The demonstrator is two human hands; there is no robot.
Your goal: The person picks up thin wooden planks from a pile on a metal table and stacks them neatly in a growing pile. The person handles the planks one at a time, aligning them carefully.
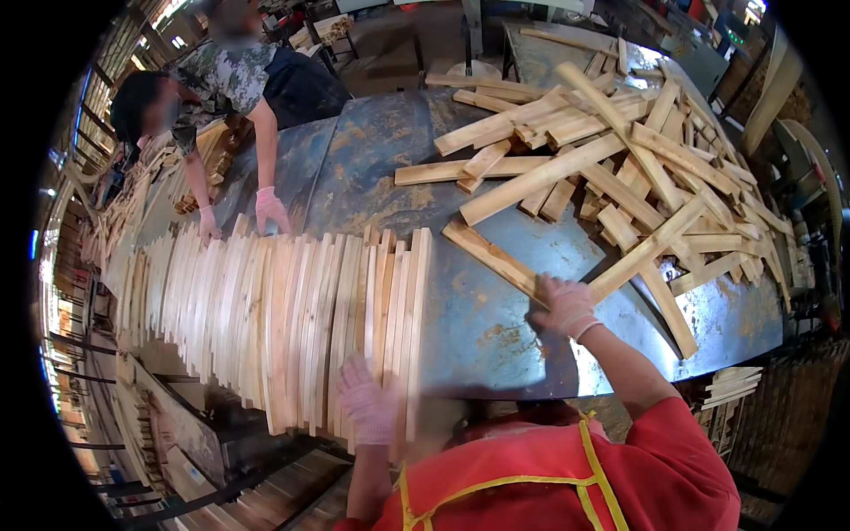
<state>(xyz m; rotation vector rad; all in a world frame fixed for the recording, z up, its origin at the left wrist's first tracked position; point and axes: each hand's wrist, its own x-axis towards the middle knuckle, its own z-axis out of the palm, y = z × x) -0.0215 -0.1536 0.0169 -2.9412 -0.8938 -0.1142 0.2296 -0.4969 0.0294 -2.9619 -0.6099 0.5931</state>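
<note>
A long row of pale wooden strips (305,327) stands side by side along the left of the table. My left hand (367,403), in a pink glove, lies over the near ends of the strips at the row's right end, fingers stretched out and slightly blurred. My right hand (567,305), gloved alike, is closed on the near end of a wooden strip (491,257) that slants away to the far left. A second strip (651,248) from the loose pile meets the same hand; whether it is gripped too, I cannot tell.
A jumbled pile of wooden strips (611,159) covers the right of the metal table (372,159). Across the row at the far left, a co-worker in a camouflage shirt (235,80) leans in, gloved hands (270,211) at the strips' far ends. More strips (730,389) are stacked below at right.
</note>
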